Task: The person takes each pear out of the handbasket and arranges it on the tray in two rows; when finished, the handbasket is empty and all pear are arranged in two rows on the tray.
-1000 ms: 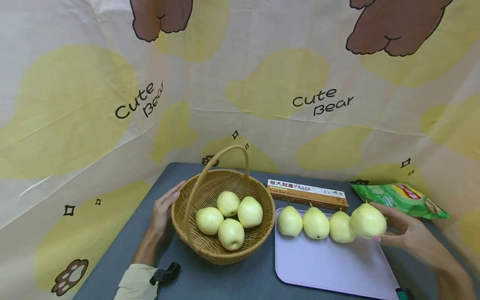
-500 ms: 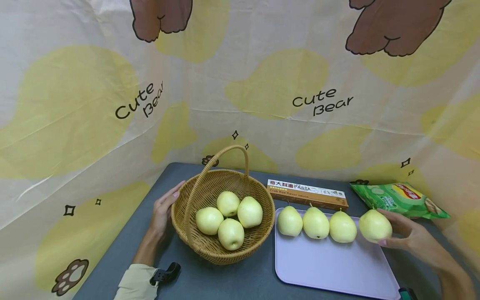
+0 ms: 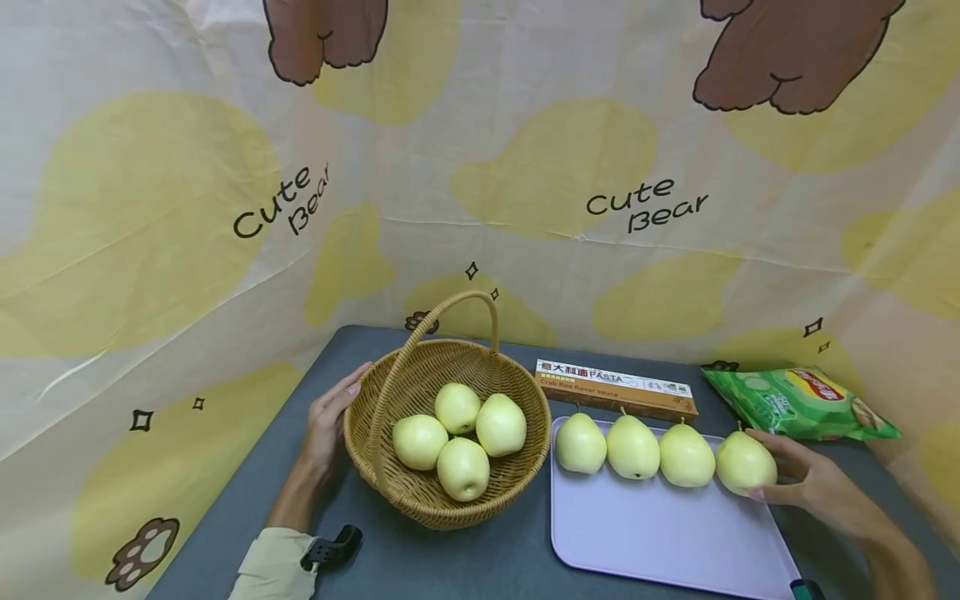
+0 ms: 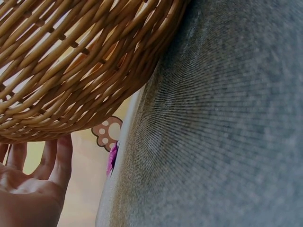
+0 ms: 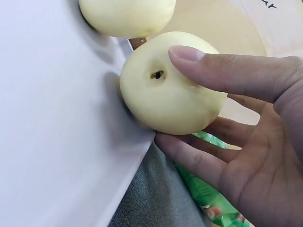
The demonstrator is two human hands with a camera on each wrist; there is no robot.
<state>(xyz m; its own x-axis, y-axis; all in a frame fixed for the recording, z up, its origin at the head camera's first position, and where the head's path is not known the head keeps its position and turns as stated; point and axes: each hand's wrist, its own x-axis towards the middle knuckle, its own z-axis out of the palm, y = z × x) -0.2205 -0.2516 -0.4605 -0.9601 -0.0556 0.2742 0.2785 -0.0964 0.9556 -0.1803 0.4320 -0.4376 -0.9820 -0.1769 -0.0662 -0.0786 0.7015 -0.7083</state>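
My right hand (image 3: 817,483) holds a pale yellow-green pear (image 3: 745,463) at the right end of a row on the lilac tray (image 3: 652,533). In the right wrist view, the thumb lies across this pear (image 5: 165,94) near its dark blossom end, with the fingers round the far side. Three more pears (image 3: 632,447) line the tray's back edge, stems up. My left hand (image 3: 324,425) rests against the left side of a wicker basket (image 3: 427,508). Its extended fingers (image 4: 61,161) touch the weave in the left wrist view. Several pears (image 3: 462,469) lie inside the basket.
A pasta box (image 3: 615,388) lies behind the tray. At the back right, a green snack bag (image 3: 802,403) lies close behind my right hand. The basket's tall handle (image 3: 401,358) arches over its opening. A printed cloth (image 3: 480,167) hangs behind the grey table (image 3: 420,567).
My right hand has lowered the pear onto the right end of the row, first shifting right, then down. My left hand and the basket stay in place.
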